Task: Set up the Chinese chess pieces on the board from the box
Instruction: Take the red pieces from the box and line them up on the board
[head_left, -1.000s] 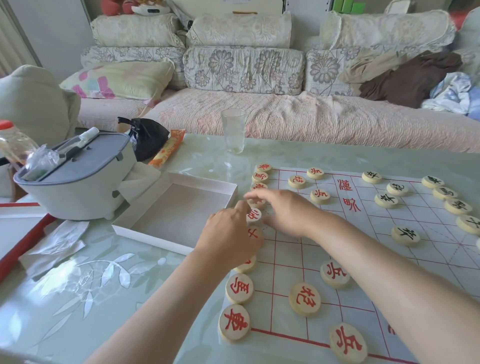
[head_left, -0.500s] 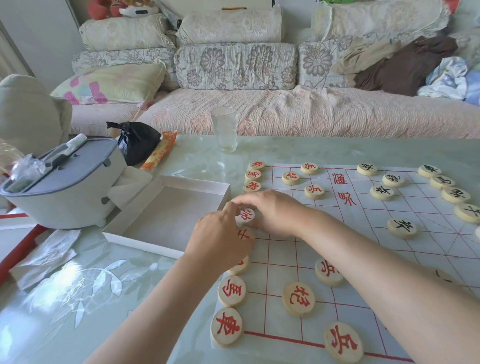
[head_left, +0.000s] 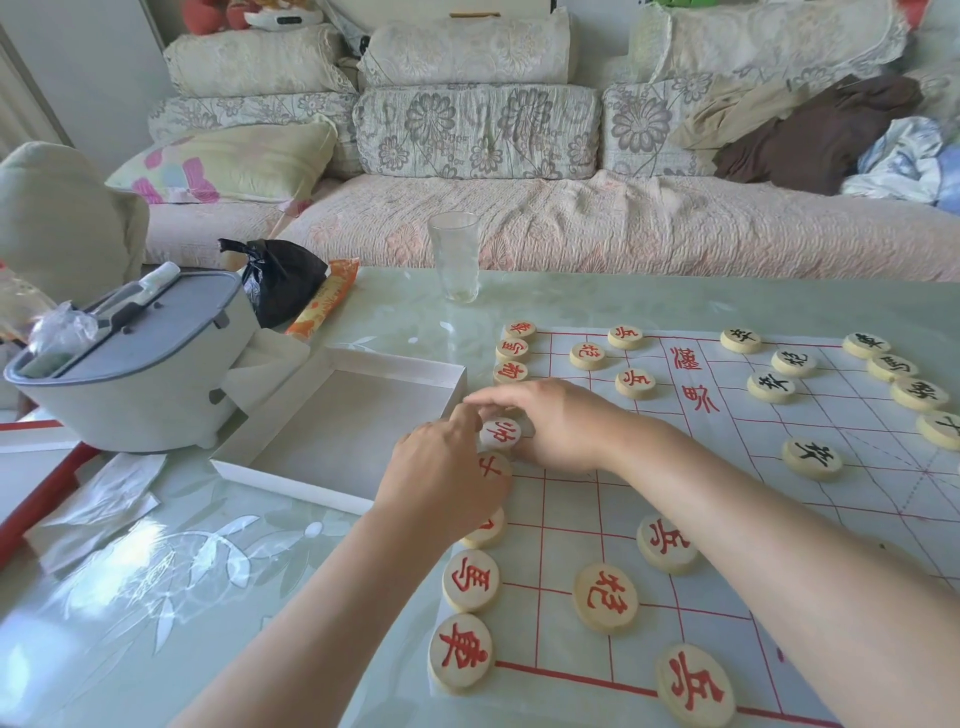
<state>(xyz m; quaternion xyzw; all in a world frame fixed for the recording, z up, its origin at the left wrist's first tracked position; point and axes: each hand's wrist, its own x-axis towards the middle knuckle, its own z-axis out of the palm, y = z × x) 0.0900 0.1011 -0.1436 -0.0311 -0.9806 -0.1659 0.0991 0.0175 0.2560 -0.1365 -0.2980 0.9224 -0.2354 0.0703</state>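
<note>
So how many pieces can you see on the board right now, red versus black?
Red pieces: 14
Black pieces: 8
Total: 22 on the board. Two of the reds are only partly visible, and more may be hidden or out of frame.

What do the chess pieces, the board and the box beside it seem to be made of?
Chess pieces: pale wood, likely, smooth discs with painted carved characters.
Board: thin paper or plastic sheet, lying flat with printed red lines.
Box: white cardboard, seemingly, thin matte walls.
</note>
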